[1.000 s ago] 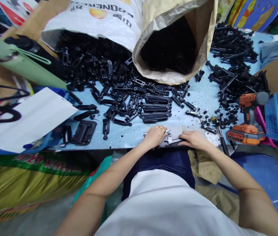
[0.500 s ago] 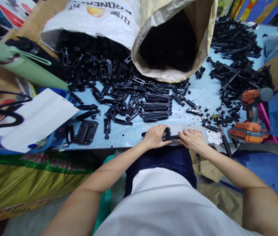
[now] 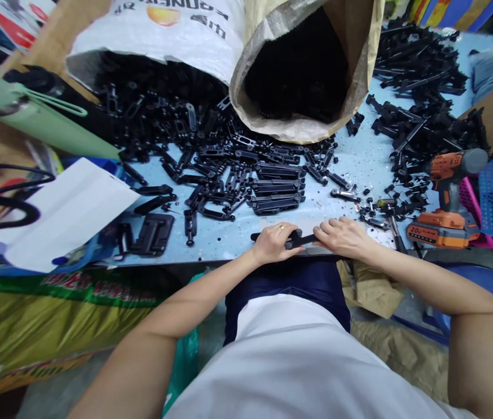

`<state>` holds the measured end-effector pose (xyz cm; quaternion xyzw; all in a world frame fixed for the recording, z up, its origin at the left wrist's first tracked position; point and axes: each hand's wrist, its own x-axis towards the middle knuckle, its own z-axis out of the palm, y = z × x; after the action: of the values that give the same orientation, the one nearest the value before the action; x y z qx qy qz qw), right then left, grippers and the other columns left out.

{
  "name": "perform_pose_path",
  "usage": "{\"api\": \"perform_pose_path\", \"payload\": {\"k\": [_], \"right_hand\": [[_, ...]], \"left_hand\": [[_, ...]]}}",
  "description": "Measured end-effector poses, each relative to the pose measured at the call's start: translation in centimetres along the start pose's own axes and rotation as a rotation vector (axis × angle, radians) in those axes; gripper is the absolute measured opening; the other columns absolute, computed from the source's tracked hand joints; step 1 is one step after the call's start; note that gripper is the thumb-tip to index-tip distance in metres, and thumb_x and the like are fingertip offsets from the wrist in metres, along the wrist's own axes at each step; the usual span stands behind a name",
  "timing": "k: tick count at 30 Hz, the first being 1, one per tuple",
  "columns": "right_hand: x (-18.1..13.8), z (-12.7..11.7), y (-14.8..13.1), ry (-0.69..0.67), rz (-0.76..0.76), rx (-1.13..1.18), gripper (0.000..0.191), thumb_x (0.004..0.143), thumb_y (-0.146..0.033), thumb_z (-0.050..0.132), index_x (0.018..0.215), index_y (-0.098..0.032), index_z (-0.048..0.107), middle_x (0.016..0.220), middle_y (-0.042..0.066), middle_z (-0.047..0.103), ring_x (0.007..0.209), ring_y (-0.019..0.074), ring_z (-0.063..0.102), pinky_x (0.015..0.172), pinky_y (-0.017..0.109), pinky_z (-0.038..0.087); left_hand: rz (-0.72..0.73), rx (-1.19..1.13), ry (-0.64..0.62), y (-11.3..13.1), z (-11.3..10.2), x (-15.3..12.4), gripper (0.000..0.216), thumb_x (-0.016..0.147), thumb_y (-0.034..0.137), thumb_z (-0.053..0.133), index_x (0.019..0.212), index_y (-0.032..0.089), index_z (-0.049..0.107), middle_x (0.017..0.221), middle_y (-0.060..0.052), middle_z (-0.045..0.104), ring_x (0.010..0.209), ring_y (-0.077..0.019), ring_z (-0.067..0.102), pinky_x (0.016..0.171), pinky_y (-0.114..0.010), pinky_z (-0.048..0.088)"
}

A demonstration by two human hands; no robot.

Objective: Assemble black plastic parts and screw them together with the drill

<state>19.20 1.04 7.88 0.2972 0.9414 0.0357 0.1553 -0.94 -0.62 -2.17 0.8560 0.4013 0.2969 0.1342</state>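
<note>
Lower centre of the frame, the left hand point(image 3: 275, 242) and right hand point(image 3: 343, 237) both grasp a black bar point(image 3: 302, 240), fingers curled on it, at the table's point(image 3: 209, 241) front edge; more black bars point(image 3: 277, 195) lie just above them; a drill point(image 3: 442, 228) stands at the right; a paper sack point(image 3: 365, 67) gapes at upper centre.

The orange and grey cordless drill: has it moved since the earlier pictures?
No; the drill keeps the same place against the blue perforated plastic basket beside it.
</note>
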Motion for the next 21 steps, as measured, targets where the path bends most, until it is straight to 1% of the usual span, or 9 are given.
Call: {"api": "perform_pose_path", "payload": {"k": [4, 6, 8, 10, 13, 15, 17, 19, 21], "right_hand": [[0.3, 0.7, 0.4, 0.068, 0.047, -0.015, 0.027, 0.094, -0.035, 0.038, 0.095, -0.017, 0.058, 0.081, 0.007, 0.062, 0.073, 0.0170, 0.055, 0.059, 0.028, 0.024], [0.3, 1.9, 0.8, 0.084, 0.039, 0.011, 0.030, 0.094, -0.038, 0.038, 0.094, -0.017, 0.059, 0.079, 0.007, 0.061, 0.071, 0.0163, 0.054, 0.059, 0.028, 0.024], [0.1, 3.7, 1.4, 0.094, 0.022, 0.062, 0.034, 0.093, -0.043, 0.037, 0.092, -0.017, 0.060, 0.078, 0.006, 0.061, 0.069, 0.0154, 0.053, 0.059, 0.028, 0.025], [-0.4, 5.7, 2.0, 0.137, 0.029, 0.122, 0.038, 0.092, -0.046, 0.037, 0.089, -0.016, 0.061, 0.079, 0.006, 0.061, 0.070, 0.0152, 0.052, 0.061, 0.027, 0.027], [-1.5, 8.5, 2.5, 0.249, 0.066, 0.196, 0.040, 0.090, -0.048, 0.039, 0.090, -0.016, 0.062, 0.083, 0.007, 0.061, 0.077, 0.0167, 0.052, 0.066, 0.028, 0.031], [-2.3, 9.6, 2.3, 0.295, 0.083, 0.233, 0.038, 0.090, -0.047, 0.039, 0.092, -0.016, 0.062, 0.084, 0.008, 0.061, 0.079, 0.0173, 0.052, 0.068, 0.029, 0.032], [-2.8, 10.2, 1.9, 0.310, 0.107, 0.259, 0.037, 0.091, -0.045, 0.040, 0.093, -0.016, 0.063, 0.084, 0.008, 0.061, 0.079, 0.0175, 0.051, 0.069, 0.029, 0.033], [-3.0, 10.5, 1.5, 0.316, 0.139, 0.272, 0.036, 0.091, -0.044, 0.039, 0.095, -0.016, 0.062, 0.083, 0.008, 0.061, 0.078, 0.0176, 0.051, 0.068, 0.029, 0.035], [-3.0, 10.6, 1.1, 0.328, 0.161, 0.284, 0.036, 0.091, -0.043, 0.039, 0.096, -0.016, 0.062, 0.083, 0.008, 0.061, 0.078, 0.0177, 0.052, 0.068, 0.029, 0.036]], "left_hand": [[-0.057, 0.026, 0.018, 0.0, 0.2, 0.0, 0.040, 0.081, 0.052, 0.050, 0.098, 0.016, 0.055, 0.089, -0.010, 0.065, 0.085, -0.0222, 0.064, 0.074, -0.033, 0.051], [-0.062, 0.037, -0.054, 0.0, 0.2, 0.2, 0.041, 0.081, 0.054, 0.050, 0.096, 0.016, 0.055, 0.087, -0.009, 0.065, 0.082, -0.0219, 0.064, 0.072, -0.032, 0.051], [-0.065, 0.062, -0.163, 0.3, 0.1, 1.0, 0.042, 0.080, 0.055, 0.052, 0.095, 0.016, 0.056, 0.085, -0.009, 0.064, 0.082, -0.0223, 0.063, 0.072, -0.033, 0.050], [-0.049, 0.099, -0.236, 0.8, 0.1, 2.8, 0.042, 0.080, 0.052, 0.053, 0.101, 0.014, 0.055, 0.094, -0.011, 0.064, 0.092, -0.0244, 0.060, 0.078, -0.035, 0.048], [-0.052, 0.147, -0.266, 1.8, 0.6, 7.7, 0.036, 0.087, 0.034, 0.048, 0.117, 0.014, 0.049, 0.115, -0.014, 0.058, 0.108, -0.0254, 0.052, 0.088, -0.037, 0.043], [-0.114, 0.168, -0.307, 2.4, 1.4, 11.9, 0.030, 0.090, 0.021, 0.039, 0.117, 0.013, 0.051, 0.111, -0.013, 0.059, 0.107, -0.0243, 0.051, 0.086, -0.036, 0.043], [-0.117, 0.167, -0.350, 2.7, 2.6, 16.1, 0.031, 0.088, 0.011, 0.035, 0.111, 0.013, 0.055, 0.109, -0.013, 0.059, 0.107, -0.0233, 0.050, 0.086, -0.035, 0.041], [-0.194, 0.188, -0.334, 2.6, 3.9, 19.6, 0.034, 0.085, 0.006, 0.035, 0.111, 0.012, 0.056, 0.113, -0.014, 0.057, 0.110, -0.0241, 0.048, 0.086, -0.035, 0.040], [-0.317, 0.217, -0.295, 1.8, 5.1, 22.2, 0.039, 0.084, 0.004, 0.035, 0.119, 0.010, 0.051, 0.121, -0.017, 0.052, 0.113, -0.0255, 0.045, 0.086, -0.037, 0.040]]}}
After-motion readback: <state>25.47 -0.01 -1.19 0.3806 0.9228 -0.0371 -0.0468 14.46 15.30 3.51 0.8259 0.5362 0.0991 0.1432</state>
